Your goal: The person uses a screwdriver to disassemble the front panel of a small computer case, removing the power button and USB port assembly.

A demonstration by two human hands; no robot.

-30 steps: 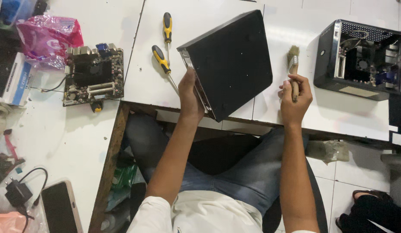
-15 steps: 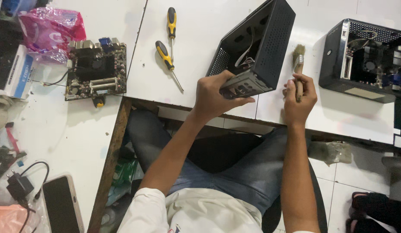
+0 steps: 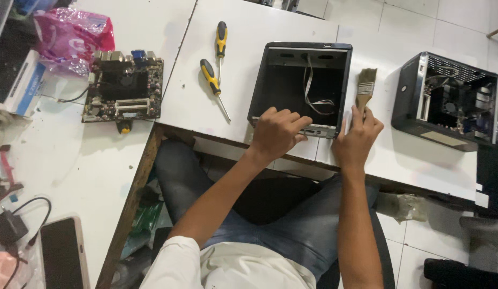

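Note:
A small black computer case (image 3: 291, 88) lies flat on the white table (image 3: 249, 32), its open side up, with grey cables inside. My left hand (image 3: 278, 131) rests on the case's near front edge, fingers curled over it. My right hand (image 3: 357, 139) is beside the case's right near corner and grips the handle of a paintbrush (image 3: 365, 85), whose bristles point away from me.
Two yellow-and-black screwdrivers (image 3: 215, 67) lie left of the case. A bare motherboard (image 3: 123, 91) sits on the left table beside a pink bag (image 3: 72, 35). A second open computer case (image 3: 447, 101) stands at the right. A phone (image 3: 61, 251) and charger (image 3: 10, 227) lie near left.
The case was upright on its edge, then tipped over; now it lies flat with its open side up. My left hand went from its side to its front edge. The brush stays in my right hand.

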